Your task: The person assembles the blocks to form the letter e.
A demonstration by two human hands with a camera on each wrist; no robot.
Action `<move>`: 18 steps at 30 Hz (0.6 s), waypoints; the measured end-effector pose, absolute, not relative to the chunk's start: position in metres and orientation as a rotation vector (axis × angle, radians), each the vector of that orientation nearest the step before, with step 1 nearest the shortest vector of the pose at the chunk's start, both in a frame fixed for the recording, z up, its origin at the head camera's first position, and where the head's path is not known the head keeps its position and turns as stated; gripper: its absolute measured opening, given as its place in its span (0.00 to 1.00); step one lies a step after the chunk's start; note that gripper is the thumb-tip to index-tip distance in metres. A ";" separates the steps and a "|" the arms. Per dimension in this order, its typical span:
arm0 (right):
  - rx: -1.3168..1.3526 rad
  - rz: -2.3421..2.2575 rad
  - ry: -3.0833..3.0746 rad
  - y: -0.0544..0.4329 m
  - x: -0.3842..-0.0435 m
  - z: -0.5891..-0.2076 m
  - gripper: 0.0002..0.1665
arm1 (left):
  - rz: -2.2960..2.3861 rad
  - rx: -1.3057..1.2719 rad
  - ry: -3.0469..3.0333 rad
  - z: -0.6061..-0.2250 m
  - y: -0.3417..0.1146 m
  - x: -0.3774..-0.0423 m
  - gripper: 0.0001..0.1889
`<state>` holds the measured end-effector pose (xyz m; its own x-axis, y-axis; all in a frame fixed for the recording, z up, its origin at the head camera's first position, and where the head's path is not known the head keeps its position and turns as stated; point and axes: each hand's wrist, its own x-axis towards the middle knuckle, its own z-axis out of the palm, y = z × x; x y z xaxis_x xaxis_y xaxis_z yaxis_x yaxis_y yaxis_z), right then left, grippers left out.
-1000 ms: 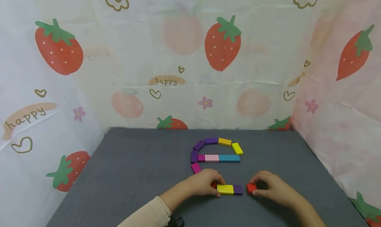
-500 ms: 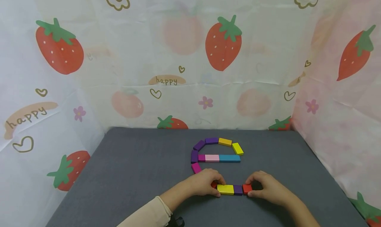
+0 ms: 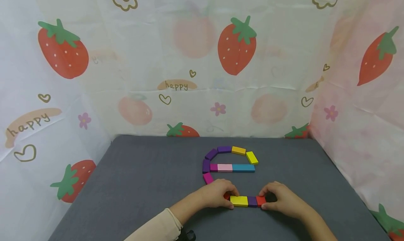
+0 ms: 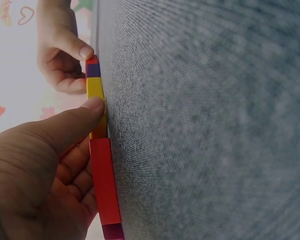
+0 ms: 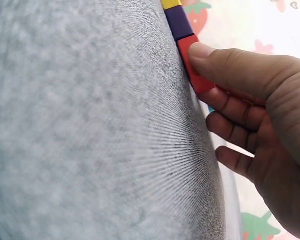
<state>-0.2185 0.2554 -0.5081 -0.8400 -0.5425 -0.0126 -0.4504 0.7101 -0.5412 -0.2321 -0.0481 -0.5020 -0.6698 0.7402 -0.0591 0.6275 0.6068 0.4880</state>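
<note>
My left hand (image 3: pixel 217 194) pinches a yellow block (image 3: pixel 238 201) between thumb and fingers on the tabletop. Against that block's right end sits a small purple block (image 3: pixel 252 201). A small red block (image 3: pixel 260 201) continues the row, pinched by my right hand (image 3: pixel 284 198), its thumb on the near side as the right wrist view shows. In the left wrist view a longer red block (image 4: pixel 104 182) adjoins the yellow one, followed by a magenta block (image 4: pixel 113 231). From the head, my left hand hides most of that longer red block.
Behind the hands, purple blocks (image 3: pixel 206 166), an orange block (image 3: pixel 238 150) and a yellow block (image 3: pixel 251 158) form a curve. A straight bar of magenta, pink (image 3: pixel 224 168) and blue (image 3: pixel 243 168) blocks crosses it. Printed cloth (image 3: pixel 195 107) encloses the grey table (image 3: pixel 151 167).
My right hand has slid the small red block leftward, closing the gap to the purple block. The left hand stays in place on the yellow block.
</note>
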 end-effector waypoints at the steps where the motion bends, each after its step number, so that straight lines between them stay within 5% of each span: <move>1: -0.810 -0.801 2.744 0.255 -0.218 -0.508 0.18 | 0.637 1.121 2.581 -0.502 -0.048 -0.232 0.17; 18: -0.768 -0.775 2.742 0.253 -0.220 -0.510 0.19 | 0.631 1.114 2.578 -0.501 -0.050 -0.231 0.16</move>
<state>-0.2197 0.2527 -0.5104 -0.8477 -0.5289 -0.0404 -0.4295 0.7292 -0.5328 -0.2313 -0.0501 -0.5012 -0.6714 0.7381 -0.0664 0.6241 0.6115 0.4863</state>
